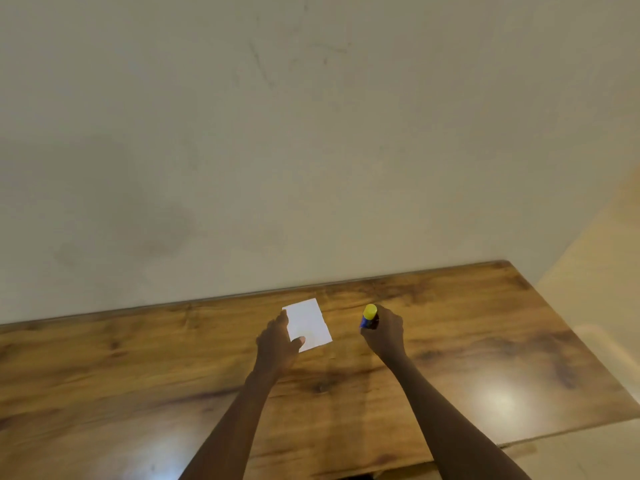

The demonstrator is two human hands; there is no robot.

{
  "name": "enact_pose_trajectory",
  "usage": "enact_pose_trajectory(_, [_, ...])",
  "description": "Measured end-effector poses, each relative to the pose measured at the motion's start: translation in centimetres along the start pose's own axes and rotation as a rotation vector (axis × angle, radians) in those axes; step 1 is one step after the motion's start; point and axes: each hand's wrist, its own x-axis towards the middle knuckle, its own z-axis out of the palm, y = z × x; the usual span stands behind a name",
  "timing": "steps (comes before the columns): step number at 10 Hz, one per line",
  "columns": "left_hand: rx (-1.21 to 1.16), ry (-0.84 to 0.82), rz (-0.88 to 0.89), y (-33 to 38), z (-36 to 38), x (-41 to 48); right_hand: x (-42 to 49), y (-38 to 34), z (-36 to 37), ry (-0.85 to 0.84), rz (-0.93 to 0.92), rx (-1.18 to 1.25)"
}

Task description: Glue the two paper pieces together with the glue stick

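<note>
- Pinching the near left corner of a white rectangular paper sheet (309, 323), the left hand (277, 342) lays its thumb (300, 340) on top. Its other fingers curl along the sheet's left edge; whether they reach underneath cannot be told.
- Only one sheet shows. A second piece may lie under it, but this view does not settle that.
- Right of the sheet and apart from it, the right hand (385, 332) wraps its fingers tightly round a blue glue stick with a yellow cap (369, 317), held roughly upright with the cap on and uppermost.
- Beneath the sheet lies a glossy brown wood-grain table (485, 341); beyond the sheet rises a pale wall (311, 133).
- The sheet looks light and limp, and is likely to slide on the shiny top, so it is best pinned flat at a corner or edge.
- The stick looks rigid and smooth; holding the barrel low would leave the cap free to pull off.
</note>
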Motion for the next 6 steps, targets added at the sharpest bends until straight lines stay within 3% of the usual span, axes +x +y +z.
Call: enact_pose_trajectory(6, [0.033,0.069,-0.047,-1.9,0.6,0.2,0.2,2.6,0.2,-0.091,0.006,-0.038])
